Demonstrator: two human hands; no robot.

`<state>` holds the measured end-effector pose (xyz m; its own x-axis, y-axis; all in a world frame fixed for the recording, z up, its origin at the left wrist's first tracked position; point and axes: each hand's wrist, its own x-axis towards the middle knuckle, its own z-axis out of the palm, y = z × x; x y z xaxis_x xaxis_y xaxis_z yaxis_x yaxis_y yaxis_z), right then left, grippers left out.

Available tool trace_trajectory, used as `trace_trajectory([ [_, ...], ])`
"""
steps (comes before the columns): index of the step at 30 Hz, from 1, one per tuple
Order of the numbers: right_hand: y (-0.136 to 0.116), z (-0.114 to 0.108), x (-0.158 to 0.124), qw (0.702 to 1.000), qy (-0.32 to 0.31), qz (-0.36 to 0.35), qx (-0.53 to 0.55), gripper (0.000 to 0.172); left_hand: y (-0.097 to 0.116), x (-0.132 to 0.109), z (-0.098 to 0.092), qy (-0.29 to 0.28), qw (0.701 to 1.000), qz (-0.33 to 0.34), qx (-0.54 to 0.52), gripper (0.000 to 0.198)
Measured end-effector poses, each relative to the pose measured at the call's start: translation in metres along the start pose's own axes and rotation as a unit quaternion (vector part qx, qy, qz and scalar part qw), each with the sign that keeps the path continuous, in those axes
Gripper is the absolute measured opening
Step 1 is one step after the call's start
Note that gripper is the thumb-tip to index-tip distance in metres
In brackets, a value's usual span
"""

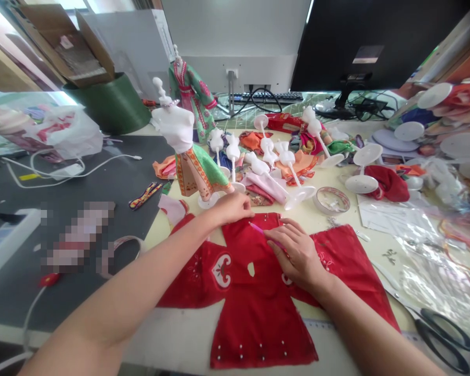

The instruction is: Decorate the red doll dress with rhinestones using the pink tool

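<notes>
Two bare hands work over a red garment [258, 292] spread flat, sleeves out, on a pale yellow table [337, 219]. The left hand [231, 208] sits at the garment's upper edge with its fingers curled shut against the cloth, apparently to hold that edge down; whether it pinches the fabric or only presses on it cannot be told. The right hand [297, 254] lies palm down just right of the neck opening, thumb and fingers closed around a thin pink stick [260, 228] whose tip points toward the left hand. The stick is held low and nearly flat, which suggests fine work close to the cloth.

Just beyond the garment's upper edge stands a small mannequin [180, 130] in a white top and a green and orange skirt, upright on its base. Right of it, white doll stands [266, 156] lie tipped among bright scraps of fabric. A roll of tape [331, 200] rests near the garment's upper right corner. Scissors [442, 334] lie to the garment's right, near the table's front edge, within reach of the right hand. Clear plastic bags [426, 245] are heaped farther right. A black mat [113, 177] covers the surface to the garment's left, and a dark monitor [376, 42] stands well behind.
</notes>
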<state>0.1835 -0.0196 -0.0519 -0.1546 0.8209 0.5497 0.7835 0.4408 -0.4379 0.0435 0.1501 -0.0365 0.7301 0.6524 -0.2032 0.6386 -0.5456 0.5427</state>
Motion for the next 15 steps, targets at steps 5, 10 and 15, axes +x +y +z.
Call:
trace_trajectory([
  [5,-0.0016,-0.0035,-0.0012,1.000,0.005,-0.009,0.001,0.022,-0.0024,-0.0011,0.0021,0.008,1.000,0.006,-0.007,0.021],
  [10,0.0003,-0.0025,-0.0030,0.999,0.031,-0.008,0.001,0.020,-0.0037,-0.0038,0.0019,0.009,1.000,0.007,-0.019,0.028],
  [15,0.0007,-0.0031,-0.0026,0.999,0.039,-0.005,-0.002,0.019,-0.0002,-0.0087,0.0002,0.009,1.000,-0.001,-0.029,0.028],
])
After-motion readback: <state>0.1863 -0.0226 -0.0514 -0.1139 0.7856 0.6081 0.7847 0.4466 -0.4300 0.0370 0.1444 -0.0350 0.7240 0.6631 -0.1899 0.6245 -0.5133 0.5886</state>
